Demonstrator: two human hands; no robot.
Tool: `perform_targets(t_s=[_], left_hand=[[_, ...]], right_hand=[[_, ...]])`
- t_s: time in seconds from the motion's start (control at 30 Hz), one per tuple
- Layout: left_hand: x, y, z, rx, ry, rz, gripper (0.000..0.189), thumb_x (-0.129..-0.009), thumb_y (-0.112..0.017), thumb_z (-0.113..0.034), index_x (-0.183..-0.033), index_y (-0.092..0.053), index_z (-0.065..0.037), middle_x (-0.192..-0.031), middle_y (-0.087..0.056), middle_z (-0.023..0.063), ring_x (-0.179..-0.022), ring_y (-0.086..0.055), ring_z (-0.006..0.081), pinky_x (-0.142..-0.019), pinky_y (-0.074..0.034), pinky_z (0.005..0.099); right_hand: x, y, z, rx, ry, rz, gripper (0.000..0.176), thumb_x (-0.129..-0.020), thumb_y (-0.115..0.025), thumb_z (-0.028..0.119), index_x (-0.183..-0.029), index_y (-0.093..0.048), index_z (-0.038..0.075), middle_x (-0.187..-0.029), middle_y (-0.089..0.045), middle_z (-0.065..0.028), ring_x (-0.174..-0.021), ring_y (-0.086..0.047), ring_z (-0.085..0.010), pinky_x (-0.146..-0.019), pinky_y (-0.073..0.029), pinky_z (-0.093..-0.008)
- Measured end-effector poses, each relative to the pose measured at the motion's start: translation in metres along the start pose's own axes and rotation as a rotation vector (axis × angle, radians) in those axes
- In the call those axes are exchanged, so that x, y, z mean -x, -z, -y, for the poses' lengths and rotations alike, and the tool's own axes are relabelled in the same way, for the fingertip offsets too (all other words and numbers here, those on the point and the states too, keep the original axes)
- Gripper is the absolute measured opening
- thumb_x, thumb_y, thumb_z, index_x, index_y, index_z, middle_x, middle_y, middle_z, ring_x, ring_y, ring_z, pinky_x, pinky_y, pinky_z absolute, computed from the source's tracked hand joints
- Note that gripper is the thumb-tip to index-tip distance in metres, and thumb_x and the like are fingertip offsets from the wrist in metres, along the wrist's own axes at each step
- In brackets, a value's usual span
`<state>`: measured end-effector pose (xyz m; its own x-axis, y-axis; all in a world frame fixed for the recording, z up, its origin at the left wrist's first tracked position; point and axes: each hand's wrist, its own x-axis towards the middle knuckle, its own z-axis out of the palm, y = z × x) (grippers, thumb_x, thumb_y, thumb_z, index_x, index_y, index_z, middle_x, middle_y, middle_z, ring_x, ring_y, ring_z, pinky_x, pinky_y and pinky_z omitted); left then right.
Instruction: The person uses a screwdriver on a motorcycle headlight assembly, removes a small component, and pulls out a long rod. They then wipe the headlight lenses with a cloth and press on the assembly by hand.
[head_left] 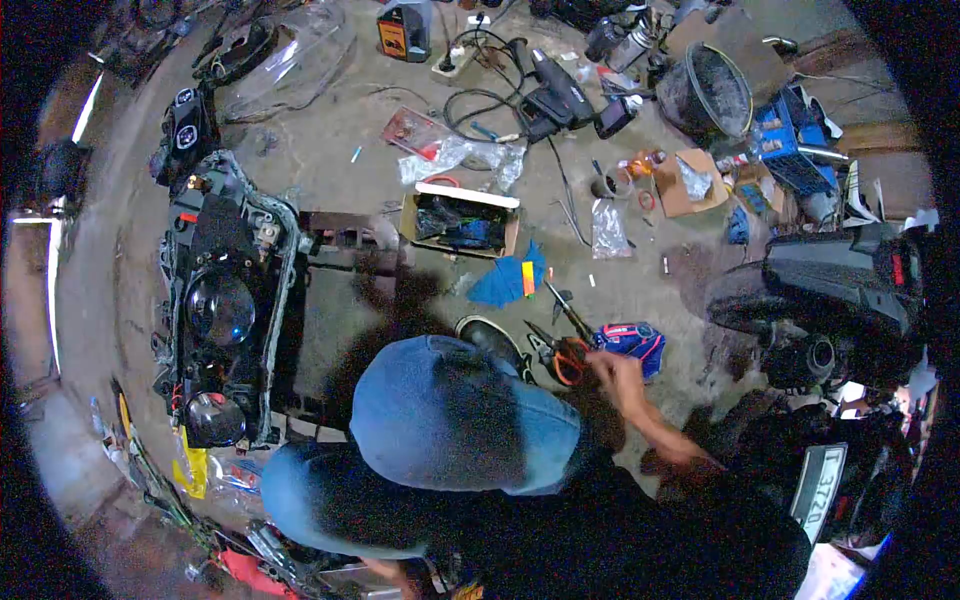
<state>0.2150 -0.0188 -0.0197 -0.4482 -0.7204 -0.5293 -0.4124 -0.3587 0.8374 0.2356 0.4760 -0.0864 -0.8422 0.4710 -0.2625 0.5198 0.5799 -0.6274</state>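
My right hand (pixel 615 378) reaches down to the floor, its fingers bent and closed at the orange handles of a pair of scissors (pixel 570 362). The dark blades point up and left beside my shoe (pixel 488 340). Right by the hand lies a blue and red pouch (pixel 632 345), and a screwdriver-like tool (pixel 568 312) rests above it. At the bottom edge, a strip of my left hand (pixel 385 572) shows below my jeans-covered knee; its fingers are hidden. Left of my knees stands a headlight unit (pixel 222 310) with round lenses.
Ahead lie an open box (pixel 460 222), a blue cloth (pixel 510 280), plastic bags (pixel 470 160) and a heat gun (pixel 555 95) with its cable. A black bucket (pixel 705 95) and blue crate (pixel 795 145) stand at upper right. A motorcycle (pixel 840 280) is close on the right.
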Motion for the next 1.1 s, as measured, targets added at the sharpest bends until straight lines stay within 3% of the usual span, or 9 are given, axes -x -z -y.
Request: perform_targets(t_s=[0.07,0.1,0.2,0.4,0.5,0.6,0.8,0.97,1.1], left_hand=[[0.004,0.016,-0.006,-0.103,-0.187,0.084,0.058,-0.107,-0.048,-0.036,-0.151,-0.044,0.001,-0.150,-0.051,0.0250,-0.128,-0.059,0.0421,-0.110,-0.047,0.0549],[0.006,0.012,-0.007,-0.294,-0.494,0.136,0.059,-0.106,-0.049,-0.036,-0.151,-0.044,0.002,-0.150,-0.051,0.0260,-0.129,-0.058,0.0424,-0.110,-0.047,0.0553],[0.011,-0.005,-0.029,-0.608,-1.110,0.178,0.061,-0.106,-0.048,-0.039,-0.151,-0.044,0.003,-0.154,-0.046,0.0275,-0.134,-0.054,0.0422,-0.113,-0.044,0.0558],[0.061,-0.118,-0.145,-0.065,-0.740,0.472,0.064,-0.110,-0.039,-0.044,-0.150,-0.044,0.005,-0.161,-0.037,0.0278,-0.145,-0.044,0.0410,-0.120,-0.036,0.0543],[0.022,-0.119,-0.176,-0.134,-1.120,0.405,0.063,-0.110,-0.037,-0.043,-0.148,-0.046,0.007,-0.162,-0.036,0.0272,-0.146,-0.044,0.0398,-0.119,-0.037,0.0521],[-0.006,-0.142,-0.218,-0.072,-1.133,0.355,0.056,-0.110,-0.040,-0.036,-0.144,-0.051,0.006,-0.159,-0.041,0.0265,-0.144,-0.046,0.0374,-0.119,-0.039,0.0498],[0.026,-0.221,-0.316,-0.274,-1.079,0.470,0.042,-0.108,-0.045,-0.025,-0.133,-0.064,0.002,-0.145,-0.059,0.0207,-0.136,-0.055,0.0276,-0.115,-0.041,0.0404],[0.038,-0.271,-0.346,-0.197,-0.918,0.840,0.032,-0.104,-0.058,-0.018,-0.129,-0.067,0.000,-0.130,-0.068,0.0106,-0.126,-0.059,0.0168,-0.110,-0.040,0.0292],[-0.016,-0.293,-0.311,-0.128,-1.019,0.613,0.027,-0.103,-0.057,-0.013,-0.123,-0.069,0.001,-0.137,-0.065,0.0172,-0.134,-0.058,0.0261,-0.116,-0.038,0.0359]], right_hand=[[-0.028,0.003,-0.006,0.145,-0.149,0.022,0.031,-0.097,-0.066,0.011,-0.127,-0.067,0.005,-0.111,-0.071,-0.0223,-0.095,-0.068,-0.0403,-0.079,-0.055,-0.0421],[-0.036,-0.002,-0.020,0.124,-0.230,-0.001,0.037,-0.095,-0.068,0.014,-0.130,-0.062,0.005,-0.117,-0.067,-0.0234,-0.104,-0.066,-0.0432,-0.083,-0.055,-0.0456],[-0.075,-0.026,-0.040,0.489,-0.032,0.083,0.042,-0.091,-0.073,0.022,-0.126,-0.059,0.004,-0.117,-0.064,-0.0244,-0.106,-0.063,-0.0465,-0.088,-0.053,-0.0534],[-0.097,-0.049,-0.093,0.403,-0.032,0.216,0.037,-0.094,-0.068,0.022,-0.121,-0.058,-0.001,-0.118,-0.061,-0.0271,-0.109,-0.060,-0.0465,-0.095,-0.048,-0.0531],[-0.089,-0.030,-0.040,0.243,-0.045,0.013,0.035,-0.099,-0.060,0.021,-0.126,-0.057,-0.001,-0.119,-0.061,-0.0267,-0.109,-0.060,-0.0454,-0.097,-0.048,-0.0502],[-0.100,0.015,0.049,0.068,-0.081,-0.124,0.039,-0.106,-0.051,0.022,-0.137,-0.055,-0.002,-0.126,-0.062,-0.0254,-0.117,-0.059,-0.0436,-0.104,-0.044,-0.0482],[-0.125,0.118,0.317,0.234,0.634,0.001,0.036,-0.100,-0.067,0.026,-0.131,-0.067,0.007,-0.102,-0.066,-0.0202,-0.094,-0.069,-0.0372,-0.083,-0.055,-0.0435],[-0.153,0.112,0.398,0.446,1.016,-0.043,0.030,-0.096,-0.072,0.028,-0.123,-0.070,0.016,-0.095,-0.066,-0.0118,-0.074,-0.068,-0.0355,-0.064,-0.055,-0.0459],[-0.169,0.107,0.421,0.663,1.084,-0.013,0.030,-0.098,-0.066,0.035,-0.123,-0.069,0.018,-0.092,-0.065,-0.0113,-0.072,-0.069,-0.0350,-0.062,-0.056,-0.0473]])
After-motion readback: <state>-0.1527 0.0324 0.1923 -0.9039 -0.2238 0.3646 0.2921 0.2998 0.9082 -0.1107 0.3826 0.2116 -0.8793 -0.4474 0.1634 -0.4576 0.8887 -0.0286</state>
